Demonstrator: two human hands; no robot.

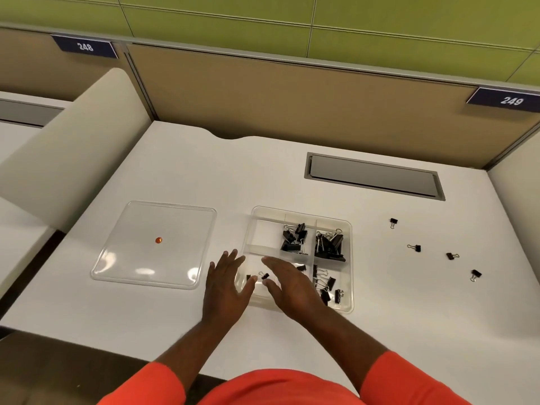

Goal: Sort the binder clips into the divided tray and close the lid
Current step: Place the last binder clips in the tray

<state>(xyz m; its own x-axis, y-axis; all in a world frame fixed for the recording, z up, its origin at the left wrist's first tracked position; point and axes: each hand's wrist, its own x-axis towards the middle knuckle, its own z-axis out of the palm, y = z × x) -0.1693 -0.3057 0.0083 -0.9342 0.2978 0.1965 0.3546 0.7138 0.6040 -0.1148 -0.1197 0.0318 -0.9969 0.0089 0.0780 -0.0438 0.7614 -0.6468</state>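
Left hand [226,287] and right hand [292,285] flat, grip released, over the near left part of the tray [264,236], small clip [265,276] between them, piled clips [295,238] in three parts, four loose clips [415,247] on the desk [380,331] to the right, lid [131,223] lying left of the tray

We read "248" on the dark blue rectangular plate [85,47] at upper left and "249" on its twin [510,100] at upper right.

The right hand [292,285] covers part of the near compartments of the tray [264,235].
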